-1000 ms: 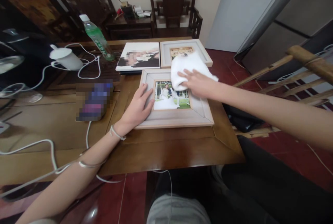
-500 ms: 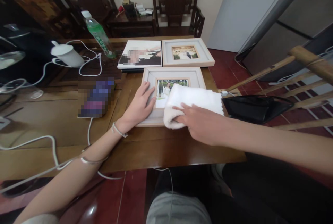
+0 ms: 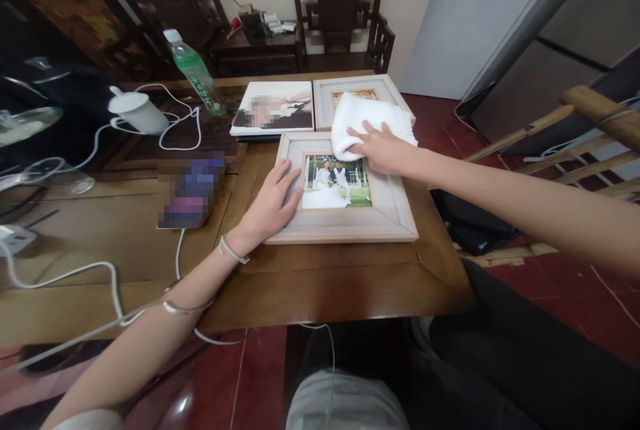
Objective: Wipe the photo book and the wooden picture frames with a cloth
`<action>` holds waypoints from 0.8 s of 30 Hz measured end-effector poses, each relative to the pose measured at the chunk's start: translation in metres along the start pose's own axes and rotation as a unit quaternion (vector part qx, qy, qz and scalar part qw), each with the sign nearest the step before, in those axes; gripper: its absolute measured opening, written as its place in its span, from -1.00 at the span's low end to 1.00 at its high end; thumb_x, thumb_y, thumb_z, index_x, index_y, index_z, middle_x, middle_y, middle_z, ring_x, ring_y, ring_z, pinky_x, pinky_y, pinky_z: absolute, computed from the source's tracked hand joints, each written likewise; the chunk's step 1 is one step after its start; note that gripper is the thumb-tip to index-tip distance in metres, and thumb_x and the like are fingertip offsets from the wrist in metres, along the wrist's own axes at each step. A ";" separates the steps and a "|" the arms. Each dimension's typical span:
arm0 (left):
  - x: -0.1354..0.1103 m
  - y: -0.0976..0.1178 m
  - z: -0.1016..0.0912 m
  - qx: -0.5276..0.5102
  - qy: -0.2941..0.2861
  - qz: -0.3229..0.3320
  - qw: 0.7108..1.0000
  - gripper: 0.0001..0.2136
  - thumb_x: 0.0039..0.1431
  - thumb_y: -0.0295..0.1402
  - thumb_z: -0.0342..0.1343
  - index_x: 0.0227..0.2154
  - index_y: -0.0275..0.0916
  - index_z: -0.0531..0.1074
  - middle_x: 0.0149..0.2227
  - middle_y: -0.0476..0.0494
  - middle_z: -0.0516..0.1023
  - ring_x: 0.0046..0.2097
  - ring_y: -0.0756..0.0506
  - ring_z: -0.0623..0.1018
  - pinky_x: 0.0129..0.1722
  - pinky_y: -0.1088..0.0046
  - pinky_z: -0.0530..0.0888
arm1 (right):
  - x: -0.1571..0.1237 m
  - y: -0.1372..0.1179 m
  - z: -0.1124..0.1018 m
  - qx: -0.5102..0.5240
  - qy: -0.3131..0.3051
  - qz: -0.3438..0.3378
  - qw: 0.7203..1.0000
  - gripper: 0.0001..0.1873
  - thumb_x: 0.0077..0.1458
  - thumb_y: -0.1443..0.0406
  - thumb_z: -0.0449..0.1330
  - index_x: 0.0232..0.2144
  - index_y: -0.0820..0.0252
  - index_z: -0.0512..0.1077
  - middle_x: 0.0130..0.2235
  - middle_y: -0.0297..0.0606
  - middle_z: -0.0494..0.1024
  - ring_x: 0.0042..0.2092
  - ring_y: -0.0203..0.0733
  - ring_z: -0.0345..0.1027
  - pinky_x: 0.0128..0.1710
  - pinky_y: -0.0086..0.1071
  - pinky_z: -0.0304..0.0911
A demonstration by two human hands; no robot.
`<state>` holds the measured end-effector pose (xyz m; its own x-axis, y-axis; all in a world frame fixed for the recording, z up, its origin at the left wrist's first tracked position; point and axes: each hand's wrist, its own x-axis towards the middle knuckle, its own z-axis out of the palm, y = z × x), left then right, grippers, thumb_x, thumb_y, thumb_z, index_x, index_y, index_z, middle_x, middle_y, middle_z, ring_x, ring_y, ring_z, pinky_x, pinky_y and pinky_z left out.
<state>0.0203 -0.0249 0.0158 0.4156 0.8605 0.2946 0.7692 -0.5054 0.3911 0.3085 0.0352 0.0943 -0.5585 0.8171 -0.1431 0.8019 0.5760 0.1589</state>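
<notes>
A pale wooden picture frame (image 3: pixel 345 225) with a photo of two people lies flat on the table in front of me. Across its left border rests my left hand (image 3: pixel 273 200), fingers stretched out and thumb apart. My right hand (image 3: pixel 380 147) grips a folded white cloth (image 3: pixel 373 117) at the frame's far right corner. The cloth also covers part of a second pale frame (image 3: pixel 327 91) behind the first. Beside that one, a white-edged photo panel (image 3: pixel 275 107) lies on top of something dark.
On the left of the wooden table (image 3: pixel 320 283) are a phone (image 3: pixel 193 190) on a cable, a lidded white cup (image 3: pixel 137 110), a green-labelled bottle (image 3: pixel 197 77) and loose white cords. A wooden chair (image 3: pixel 595 117) stands at the right.
My right hand has moved the cloth away from me, from the near right part of the frame to its far edge, uncovering the photo. My left hand has stayed in place.
</notes>
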 end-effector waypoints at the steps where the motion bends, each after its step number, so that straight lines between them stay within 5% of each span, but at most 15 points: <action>1: 0.000 0.000 0.000 0.000 0.001 -0.002 1.000 -0.54 0.46 -0.23 -0.05 0.29 -0.33 0.39 0.45 -0.39 0.25 0.50 -0.37 0.18 0.48 -0.08 0.17 | -0.004 -0.006 -0.001 -0.008 -0.013 -0.009 1.000 -0.17 0.05 0.60 0.05 0.37 0.18 0.35 0.53 0.01 0.05 0.47 0.47 -0.08 0.27 0.48 0.07; 7: 0.000 0.001 0.004 -0.012 0.029 0.001 1.000 -0.54 0.44 -0.21 -0.05 0.25 -0.34 0.42 0.43 -0.40 0.30 0.49 -0.36 0.22 0.48 -0.09 0.18 | -0.067 -0.065 -0.024 0.023 -0.074 -0.048 0.996 -0.29 0.02 0.58 0.06 0.18 0.10 0.55 0.37 -0.03 0.40 0.26 0.28 0.33 0.08 0.14 0.33; 11: 0.001 -0.001 0.005 -0.023 0.031 0.005 0.999 -0.54 0.44 -0.19 -0.06 0.27 -0.28 0.40 0.44 -0.33 0.29 0.49 -0.36 0.21 0.48 -0.11 0.18 | -0.107 -0.100 -0.047 0.139 -0.124 -0.097 0.978 -0.47 0.05 0.55 0.06 -0.07 0.10 0.65 -0.06 -0.06 0.68 -0.20 -0.05 0.53 -0.24 -0.22 0.35; 15: 0.002 -0.003 0.005 -0.022 0.020 0.013 0.999 -0.51 0.45 -0.20 -0.10 0.32 -0.29 0.36 0.46 -0.34 0.25 0.50 -0.35 0.18 0.49 -0.09 0.14 | -0.109 -0.117 -0.041 0.137 -0.082 -0.112 0.981 -0.40 0.05 0.56 0.07 0.06 0.09 0.61 0.25 -0.04 0.54 0.09 0.16 0.51 -0.04 -0.07 0.42; 19: 0.002 -0.004 0.004 -0.006 0.012 0.021 1.000 -0.49 0.46 -0.22 -0.14 0.33 -0.34 0.36 0.44 -0.38 0.29 0.51 -0.34 0.17 0.49 -0.10 0.13 | -0.077 -0.093 -0.013 0.106 -0.048 -0.070 0.991 -0.18 0.02 0.62 0.07 0.31 0.11 0.44 0.48 -0.03 0.19 0.45 0.41 0.06 0.28 0.36 0.18; 24: 0.003 -0.004 0.004 -0.006 0.009 0.024 1.000 -0.49 0.46 -0.28 -0.16 0.32 -0.40 0.36 0.42 -0.43 0.32 0.50 -0.35 0.18 0.49 -0.11 0.14 | -0.022 -0.019 0.008 0.008 0.013 -0.032 0.999 -0.17 0.05 0.62 0.02 0.36 0.19 0.37 0.54 -0.08 0.03 0.52 0.45 -0.20 0.33 0.52 -0.07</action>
<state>0.0208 -0.0203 0.0113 0.4432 0.8338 0.3290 0.7430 -0.5471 0.3855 0.3070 0.0056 0.0866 -0.6140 0.7790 -0.1270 0.7672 0.6269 0.1355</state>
